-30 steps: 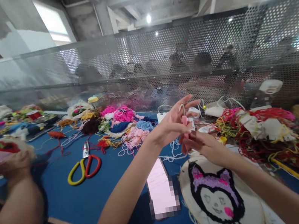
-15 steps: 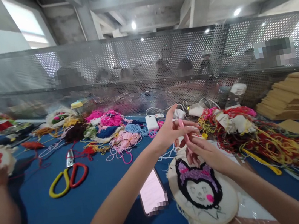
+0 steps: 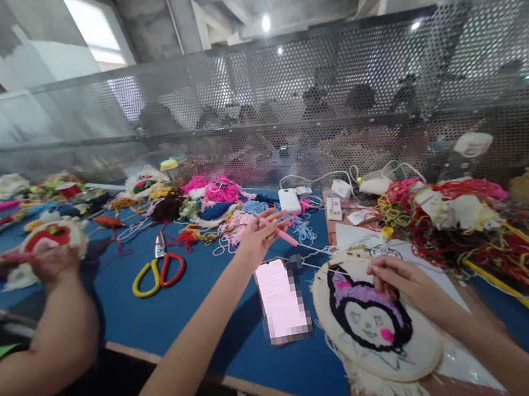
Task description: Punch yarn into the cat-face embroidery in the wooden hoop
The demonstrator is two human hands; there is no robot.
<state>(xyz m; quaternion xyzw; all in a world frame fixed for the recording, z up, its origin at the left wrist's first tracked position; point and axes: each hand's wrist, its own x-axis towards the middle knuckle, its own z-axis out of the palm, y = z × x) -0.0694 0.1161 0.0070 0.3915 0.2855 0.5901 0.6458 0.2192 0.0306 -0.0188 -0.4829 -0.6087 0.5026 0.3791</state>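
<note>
The left hand (image 3: 257, 241) has its fingers closed on a thin pink stick (image 3: 281, 232) and holds it up over the blue table (image 3: 318, 371), near the top of a phone (image 3: 276, 297). The right hand (image 3: 393, 276) is over a round hoop (image 3: 374, 321) of white cloth with a black and purple face, its fingers curled in close near a white string (image 3: 314, 249), but I cannot tell if they pinch it. The hoop lies just right of the phone, with big scissors (image 3: 159, 269) on the left and messy yarn (image 3: 480, 216) on the right.
</note>
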